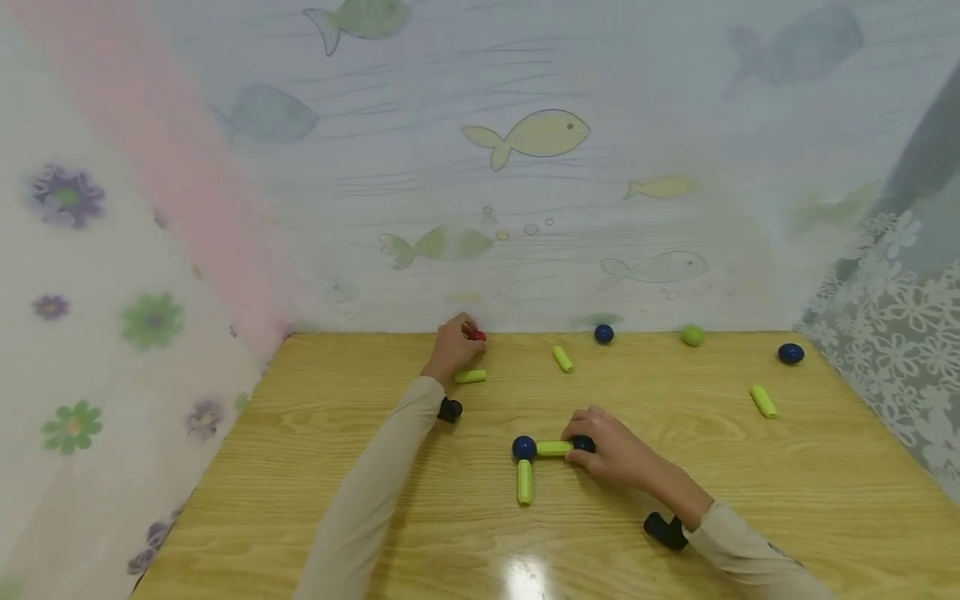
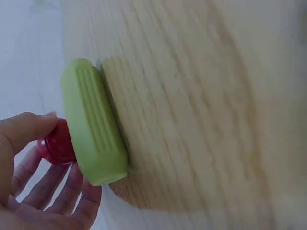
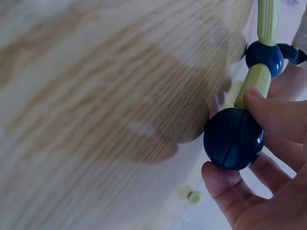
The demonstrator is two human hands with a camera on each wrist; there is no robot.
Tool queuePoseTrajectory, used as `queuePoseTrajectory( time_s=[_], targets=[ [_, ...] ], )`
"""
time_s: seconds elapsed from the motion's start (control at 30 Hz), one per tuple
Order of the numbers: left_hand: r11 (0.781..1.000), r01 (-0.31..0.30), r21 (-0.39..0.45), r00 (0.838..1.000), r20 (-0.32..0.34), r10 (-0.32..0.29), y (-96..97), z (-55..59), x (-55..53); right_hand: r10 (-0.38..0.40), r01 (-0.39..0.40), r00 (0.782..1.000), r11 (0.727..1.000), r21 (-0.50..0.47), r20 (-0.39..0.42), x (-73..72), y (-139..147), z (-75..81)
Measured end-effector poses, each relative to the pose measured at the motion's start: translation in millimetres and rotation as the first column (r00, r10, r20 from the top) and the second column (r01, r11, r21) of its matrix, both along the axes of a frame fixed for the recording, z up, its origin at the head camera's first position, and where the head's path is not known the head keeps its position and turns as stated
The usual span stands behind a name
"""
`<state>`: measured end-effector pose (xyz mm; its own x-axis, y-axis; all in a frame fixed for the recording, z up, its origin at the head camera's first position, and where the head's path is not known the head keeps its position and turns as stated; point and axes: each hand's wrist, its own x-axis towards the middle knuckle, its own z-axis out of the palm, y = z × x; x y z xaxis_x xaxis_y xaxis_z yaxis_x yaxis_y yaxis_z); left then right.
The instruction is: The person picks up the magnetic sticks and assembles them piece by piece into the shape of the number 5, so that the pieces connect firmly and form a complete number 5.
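Note:
At the back edge of the table my left hand [image 1: 455, 348] pinches a red ball [image 2: 59, 143] between thumb and fingers. A loose yellow-green rod [image 1: 471, 377] lies just in front of that hand and overlaps the ball in the left wrist view. My right hand [image 1: 611, 446] holds a dark blue ball [image 3: 233, 139] at the end of a joined piece. From this ball a yellow-green rod [image 1: 553, 448] runs left to a second blue ball [image 1: 524, 448], and another rod [image 1: 524, 483] points from there toward me.
Along the back lie a blue ball [image 1: 603, 334], a green ball [image 1: 692, 335] and a yellow-green rod [image 1: 562, 359]. Farther right are another blue ball [image 1: 791, 353] and rod [image 1: 763, 402]. A fish-patterned curtain [image 1: 525, 208] hangs behind the wooden table [image 1: 300, 433].

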<state>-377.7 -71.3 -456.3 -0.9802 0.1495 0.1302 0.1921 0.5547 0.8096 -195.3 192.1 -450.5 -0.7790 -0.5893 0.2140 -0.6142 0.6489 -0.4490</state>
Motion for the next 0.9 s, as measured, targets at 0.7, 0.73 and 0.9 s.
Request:
queuePoseTrajectory(
  time_s=[0.7,0.73,0.9],
  targets=[
    [0.972,0.212,0.102,0.975,-0.082,-0.205,-4.4,34.0,75.0,-0.004,0.004,1.000,1.000,0.011,0.007,-8.7,-1.1,0.9],
    [0.967,0.235,0.100,0.970,-0.087,-0.227,-4.7,34.2,81.7,-0.005,0.005,1.000,1.000,0.009,0.010,-8.7,-1.7,1.0],
    [0.936,0.345,0.065,0.937,-0.072,-0.341,-9.3,30.9,117.5,-0.008,0.008,1.000,1.000,0.005,0.017,-9.1,-4.1,1.2]
  ],
)
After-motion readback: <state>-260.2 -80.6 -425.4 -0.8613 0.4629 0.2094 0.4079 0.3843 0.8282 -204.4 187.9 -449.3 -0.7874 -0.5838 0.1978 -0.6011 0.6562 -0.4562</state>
